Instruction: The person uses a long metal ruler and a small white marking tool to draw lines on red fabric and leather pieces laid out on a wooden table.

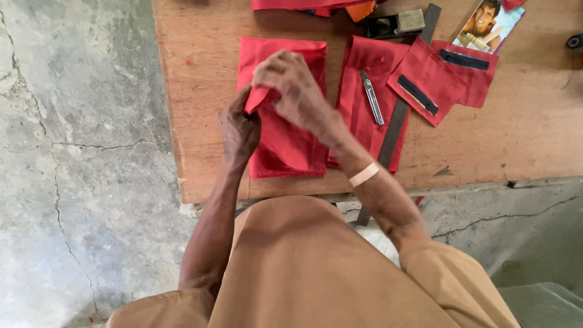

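Note:
A folded red cloth piece lies on the wooden table in front of me. My left hand pinches its lifted edge from the left. My right hand grips the same raised fold from above, fingers closed on the fabric. A tan band sits on my right wrist. A second red cloth stack lies just to the right, with a grey utility knife resting on it.
A long dark metal ruler runs diagonally over the table's front edge. Two red pocket pieces with black zippers lie at the right. A printed photo card, a small block and more red fabric sit at the back. Cracked concrete floor lies left.

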